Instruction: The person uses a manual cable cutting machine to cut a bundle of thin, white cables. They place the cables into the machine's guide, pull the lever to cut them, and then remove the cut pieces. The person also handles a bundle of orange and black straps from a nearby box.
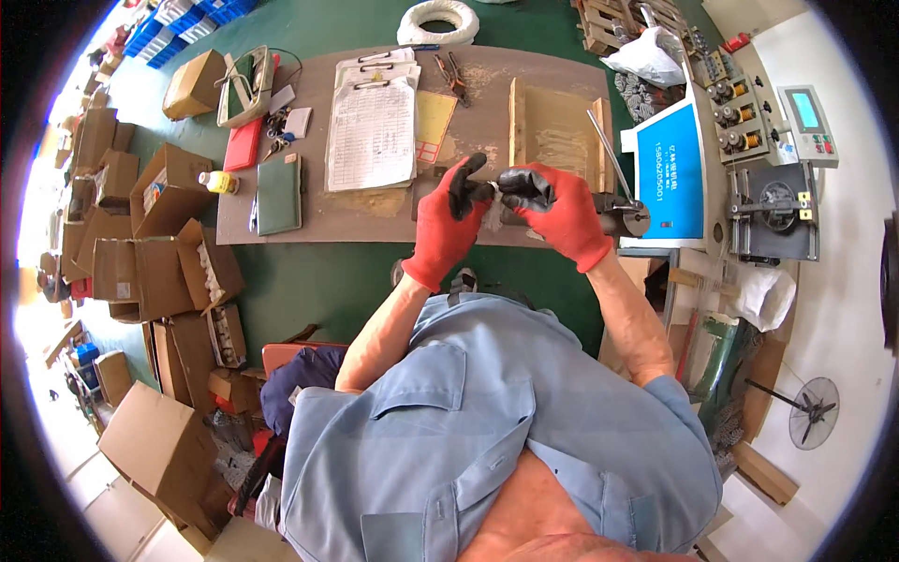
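Observation:
Red work gloves with black fingertips cover both of my hands, which meet above the near edge of the brown table. Between my left hand and my right hand, the fingertips pinch a small shiny piece, too small to identify. The right fingers are bent and closed around its right side; the left thumb and fingers close on its left. Just below the fingertips lies a pale, whitish patch, partly hidden by the gloves. A dark cylindrical metal part is at the table's edge, right of my right hand.
Clipboards with paper sheets, pliers and a green notebook lie on the table. A wood-edged board is beyond my right hand, beside a slanted metal rod. A machine with a blue panel stands right; cardboard boxes crowd the left.

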Demonstrator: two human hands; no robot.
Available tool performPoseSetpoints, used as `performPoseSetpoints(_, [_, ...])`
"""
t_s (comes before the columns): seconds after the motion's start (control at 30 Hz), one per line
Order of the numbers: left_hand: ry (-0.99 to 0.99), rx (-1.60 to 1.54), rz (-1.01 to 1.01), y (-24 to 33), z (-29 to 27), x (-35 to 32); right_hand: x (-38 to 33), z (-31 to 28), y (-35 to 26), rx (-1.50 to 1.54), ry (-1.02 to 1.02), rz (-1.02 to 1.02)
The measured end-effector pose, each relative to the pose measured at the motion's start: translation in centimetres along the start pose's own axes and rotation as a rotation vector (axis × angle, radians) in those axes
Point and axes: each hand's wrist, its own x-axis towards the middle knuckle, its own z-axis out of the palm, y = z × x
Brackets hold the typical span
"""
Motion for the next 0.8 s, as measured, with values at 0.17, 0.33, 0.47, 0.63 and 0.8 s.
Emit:
performPoseSetpoints(0.17, [-0.03, 0.068, 0.006, 0.1, -0.4, 1.5, 0.9, 0.4, 0.0, -0.129, 0.07, -0.072])
performPoseSetpoints(0.33, [-0.07, 0.057, 0.075, -1.1, -2.2, 4.1, 3.4, 1.1, -0.8, -0.033, -0.015, 0.057])
performPoseSetpoints(0.47, [-0.112, 0.075, 0.05, -1.1, -3.3, 6.6, 4.7, 2.9, 0.0, -0.109, 0.118, 0.042])
performPoseSetpoints(0.63, [-0.141, -0.072, -0.03, -2.8, -3.8, 9.3, 6.5, 4.2, -0.7, -0.12, 0.196, 0.098])
performPoseSetpoints(0.8, [-0.208, -0.112, -0.023, -1.6, -4.0, 11.1, 6.9, 4.7, -0.5, -0.222, 0.374, 0.071])
